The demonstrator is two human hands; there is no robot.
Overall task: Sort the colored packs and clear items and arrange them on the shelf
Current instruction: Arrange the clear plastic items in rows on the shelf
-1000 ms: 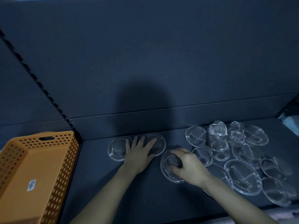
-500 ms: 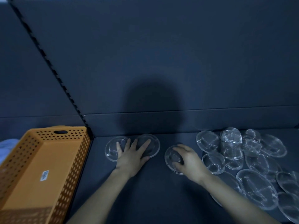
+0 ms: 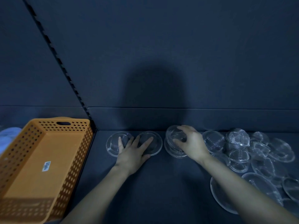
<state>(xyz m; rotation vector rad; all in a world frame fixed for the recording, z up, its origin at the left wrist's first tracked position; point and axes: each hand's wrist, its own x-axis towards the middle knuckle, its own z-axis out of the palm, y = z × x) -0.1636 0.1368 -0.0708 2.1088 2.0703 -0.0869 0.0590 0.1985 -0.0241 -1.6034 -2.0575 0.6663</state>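
Now my right hand point(image 3: 191, 143) has its grip closed on a clear dish point(image 3: 175, 136), just right of the two clear lids point(image 3: 134, 143) on the shelf point(image 3: 161, 183). My left hand point(image 3: 132, 152) lies flat and open on those lids. Next, I think, I set the dish beside them. Right of the lids sits a messy pile of clear dishes point(image 3: 252, 152); left sits an orange basket point(image 3: 42, 167).

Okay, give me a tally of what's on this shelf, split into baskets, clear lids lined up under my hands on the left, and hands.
Orange basket: 1
Clear lids under the left hand: 2, a left lid and a right lid
Clear lids in the stack under the right hand: at least 2, exact count unclear
Hands: 2
Total: at least 7, leaving out the jumbled pile on the right, which is uncountable here.
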